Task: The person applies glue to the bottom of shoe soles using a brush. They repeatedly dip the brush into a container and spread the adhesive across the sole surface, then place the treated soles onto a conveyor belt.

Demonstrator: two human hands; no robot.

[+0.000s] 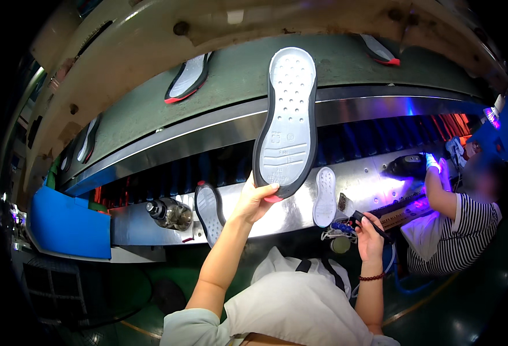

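Observation:
My left hand (253, 200) grips a shoe sole (289, 115) by its red-tipped end, thumb on top. The sole is held up before the bench, its light grey, dimpled inner face toward me and a black rim around it. Lower right, my right hand (370, 237) has its fingers closed round the black handle of a flat brush (347, 206). The brush's dark bristles point up and left, beside a small white sole piece (325, 196) lying on the bench. Another black-rimmed sole (209, 212) lies left of my left wrist.
A dark metallic bottle (170, 213) stands on the metal bench (254, 224). Several soles, one a red-tipped sole (189, 78), lie on the green conveyor belt (236, 72). A round jar (340, 245) is near my right hand. At right, a co-worker in a striped top (467, 230) handles a dark item under purple light.

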